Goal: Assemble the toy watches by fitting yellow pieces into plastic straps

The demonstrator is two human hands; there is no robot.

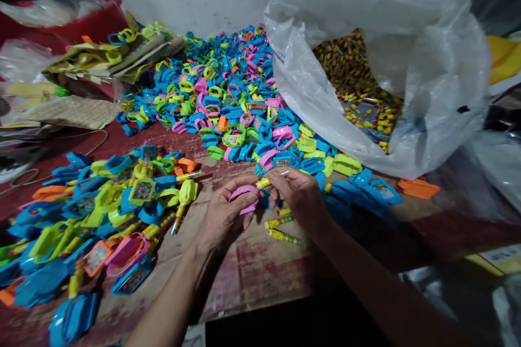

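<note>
My left hand (218, 216) is closed around a pink plastic toy watch (247, 205), its looped band showing between thumb and fingers. A slim candy tube (264, 182), yellow with a clear part, is pinched in my right hand (304, 198). The tube's yellow end meets the pink loop; whether it sits inside, I cannot tell. Beneath my right hand, a few loose tubes (279, 222) with coloured beads lie on the table. To the left, a pile of blue, green, orange and pink toy watches (108, 198) has similar tubes attached to several pieces.
A large heap of similar plastic pieces (220, 92) lies against the back wall. At the right stands an open white plastic bag (443, 92) holding many small yellow and red tubes (358, 76). Papers and cardboard (73, 111) are stacked at the left. The table's front edge (244, 306) is near my forearms.
</note>
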